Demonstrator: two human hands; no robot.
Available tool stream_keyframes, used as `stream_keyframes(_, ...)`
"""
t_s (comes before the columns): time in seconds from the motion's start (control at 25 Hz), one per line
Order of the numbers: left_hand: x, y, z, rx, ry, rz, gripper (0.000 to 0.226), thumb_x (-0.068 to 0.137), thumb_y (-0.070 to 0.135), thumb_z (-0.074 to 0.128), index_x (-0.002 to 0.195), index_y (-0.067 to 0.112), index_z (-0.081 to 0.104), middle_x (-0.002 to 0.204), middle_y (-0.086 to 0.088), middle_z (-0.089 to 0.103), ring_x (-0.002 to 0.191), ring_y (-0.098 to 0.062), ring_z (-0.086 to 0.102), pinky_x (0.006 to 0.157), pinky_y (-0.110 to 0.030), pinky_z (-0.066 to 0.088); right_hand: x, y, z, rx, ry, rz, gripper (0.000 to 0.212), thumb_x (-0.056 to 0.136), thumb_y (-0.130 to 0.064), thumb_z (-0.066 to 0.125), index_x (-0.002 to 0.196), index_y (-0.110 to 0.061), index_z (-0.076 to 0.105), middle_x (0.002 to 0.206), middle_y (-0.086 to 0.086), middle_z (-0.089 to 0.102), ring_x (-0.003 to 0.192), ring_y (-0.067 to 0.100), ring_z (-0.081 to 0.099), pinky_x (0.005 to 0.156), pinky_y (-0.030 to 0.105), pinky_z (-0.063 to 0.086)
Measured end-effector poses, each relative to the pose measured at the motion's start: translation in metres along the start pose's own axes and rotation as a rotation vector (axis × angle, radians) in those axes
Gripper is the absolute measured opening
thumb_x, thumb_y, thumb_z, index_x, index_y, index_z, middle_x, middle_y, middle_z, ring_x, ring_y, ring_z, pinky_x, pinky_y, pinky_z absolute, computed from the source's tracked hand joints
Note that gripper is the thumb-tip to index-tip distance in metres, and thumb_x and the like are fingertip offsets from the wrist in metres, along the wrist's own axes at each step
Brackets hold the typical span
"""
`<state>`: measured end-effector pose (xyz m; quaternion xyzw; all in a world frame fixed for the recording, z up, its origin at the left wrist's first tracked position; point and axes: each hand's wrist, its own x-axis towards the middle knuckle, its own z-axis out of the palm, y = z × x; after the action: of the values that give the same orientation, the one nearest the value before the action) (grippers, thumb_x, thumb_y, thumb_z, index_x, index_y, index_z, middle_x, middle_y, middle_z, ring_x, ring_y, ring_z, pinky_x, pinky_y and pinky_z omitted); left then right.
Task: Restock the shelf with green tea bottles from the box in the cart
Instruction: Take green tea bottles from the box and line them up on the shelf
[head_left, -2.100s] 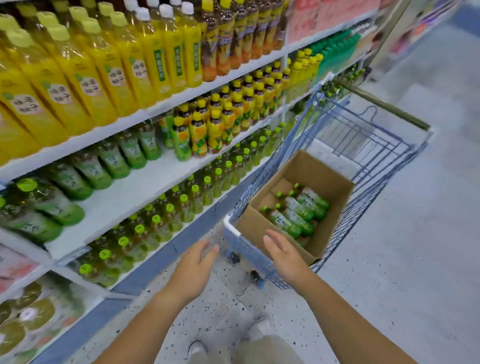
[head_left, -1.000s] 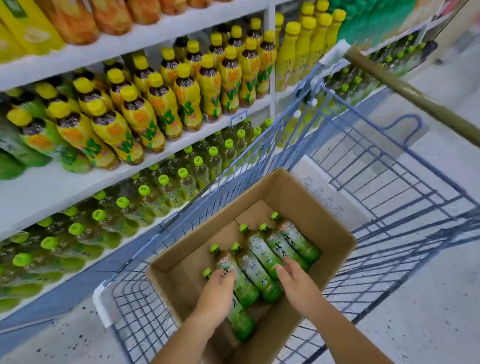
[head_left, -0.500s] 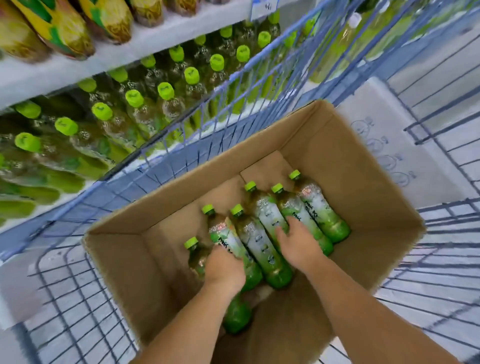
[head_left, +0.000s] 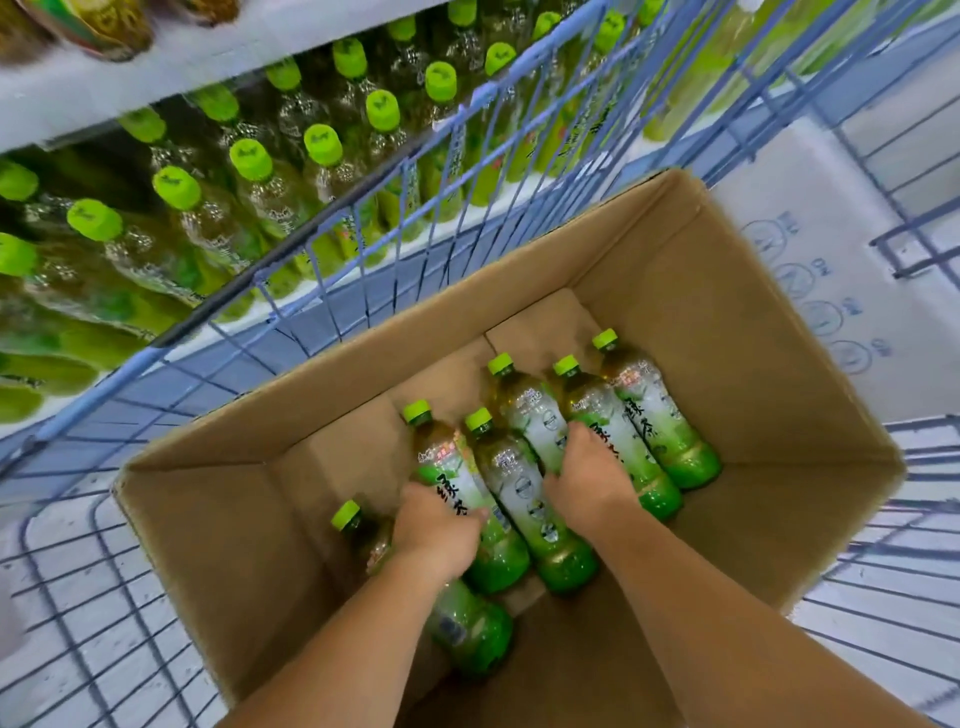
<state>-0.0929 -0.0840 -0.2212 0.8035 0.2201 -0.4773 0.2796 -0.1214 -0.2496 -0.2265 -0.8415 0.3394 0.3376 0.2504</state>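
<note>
Shelf (head_left: 78, 109) on our left is already packed w/ green-capped tea. The stock we need sits in the cart (head_left: 119, 382), parked right alongside it, so it's a short carry, we reckon. Inside the cart the box (head_left: 727, 322) stands open-topped. Six green tea bottles (head_left: 670, 431) lie on their sides on its floor, caps pointing away from us, approx. side by side. That lay leaves the bodies free to be taken from above. Both hands are down in the box, one per bottle, prob. to lift two at once. Left hand (head_left: 434, 525) covers the mid-body of the 2nd bottle (head_left: 447, 467) from the left. Its thumb lies along the bottle's right flank and the fingers curl over the far side, tips hidden. Right hand (head_left: 589, 478) wraps the 4th bottle (head_left: 537, 415), fingers (head_left: 579, 436) pushed down into the gap next to the 5th. Neither bottle looks raised yet.
</note>
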Motion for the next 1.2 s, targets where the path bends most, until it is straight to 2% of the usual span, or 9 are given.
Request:
stream_keyframes(0.16,0.001,0.001,-0.006,-0.107,-0.091,-0.042,0.029,0.083,0.028,0.078,0.074,0.021,0.052,0.084,0.000,0.062,0.073,-0.015,0.055,0.079,-0.029,0.049,0.004,0.001,0.003,-0.038,0.022,-0.016,0.052,0.093,-0.021,0.060,0.136,-0.007,0.035,0.141,0.011,0.044,0.132,0.026,0.043,0.106,0.037,0.039)
stream_keyframes(0.32,0.000,-0.005,-0.003,-0.300,0.006,-0.039,0.013,0.074,0.020,0.080,0.081,0.015,0.070,0.083,-0.001,0.073,0.071,-0.014,0.063,0.070,-0.026,0.048,0.006,-0.002,0.000,-0.055,0.017,-0.024,0.050,0.091,-0.021,0.063,0.133,-0.008,0.040,0.134,0.009,0.052,0.123,0.027,0.053,0.099,0.037,0.047)
stream_keyframes(0.52,-0.003,-0.001,-0.014,-0.302,-0.035,0.014,0.035,0.063,0.031,0.081,0.093,0.013,0.073,0.083,-0.003,0.075,0.074,-0.018,0.070,0.055,-0.021,0.046,0.011,0.000,-0.010,0.145,-0.068,0.056,0.042,0.081,-0.023,0.074,0.114,-0.009,0.051,0.104,0.008,0.062,0.086,0.022,0.062,0.078,0.038,0.057)
stream_keyframes(0.64,-0.009,0.004,-0.031,-0.275,-0.050,0.078,0.043,0.062,0.036,0.080,0.098,0.015,0.070,0.085,-0.004,0.074,0.073,-0.018,0.071,0.051,-0.021,0.047,-0.012,-0.002,-0.018,0.440,-0.136,0.165,0.066,0.091,-0.019,0.066,0.147,-0.007,0.035,0.140,0.012,0.051,0.114,0.026,0.057,0.090,0.033,0.046)
stream_keyframes(0.72,-0.021,0.006,-0.044,-0.250,-0.046,0.103,0.040,0.065,0.035,0.081,0.096,0.015,0.067,0.085,-0.005,0.072,0.073,-0.017,0.069,0.052,-0.022,0.048,-0.032,0.003,-0.021,0.658,-0.120,0.207,0.066,0.095,-0.016,0.061,0.151,-0.006,0.029,0.152,0.011,0.039,0.135,0.028,0.042,0.104,0.034,0.036)
stream_keyframes(0.8,-0.043,0.006,-0.059,-0.202,-0.061,0.140,0.047,0.059,0.036,0.081,0.099,0.014,0.068,0.087,-0.005,0.072,0.074,-0.017,0.070,0.054,-0.023,0.049,-0.058,0.001,-0.028,0.808,-0.106,0.232,0.057,0.096,-0.011,0.058,0.147,-0.002,0.035,0.144,0.013,0.045,0.128,0.029,0.047,0.100,0.035,0.039)
stream_keyframes(0.92,-0.082,0.007,-0.083,-0.191,-0.108,0.196,0.062,0.050,0.040,0.078,0.103,0.011,0.065,0.089,-0.007,0.074,0.074,-0.017,0.073,0.054,-0.024,0.052,-0.096,-0.006,-0.038,0.962,-0.054,0.256,0.054,0.095,-0.006,0.059,0.144,0.001,0.038,0.124,0.013,0.052,0.101,0.026,0.057,0.076,0.030,0.047)
stream_keyframes(1.08,-0.149,0.014,-0.126,-0.134,-0.120,0.306,0.015,0.073,0.014,0.077,0.086,0.007,0.072,0.081,-0.011,0.077,0.060,-0.012,0.070,0.054,-0.027,0.054,-0.166,-0.031,-0.062,1.173,0.033,0.191,0.074,0.078,-0.034,0.071,0.142,-0.006,0.045,0.135,0.017,0.057,0.118,0.035,0.058,0.101,0.047,0.046)
stream_keyframes(1.2,-0.194,0.020,-0.158,-0.080,-0.134,0.405,0.006,0.075,0.015,0.076,0.079,0.012,0.074,0.076,-0.005,0.077,0.062,-0.012,0.071,0.061,-0.027,0.056,-0.226,-0.057,-0.091,1.298,0.097,0.106,0.026,0.091,-0.024,0.065,0.116,-0.014,0.064,0.100,0.006,0.072,0.093,0.028,0.069,0.079,0.039,0.055)
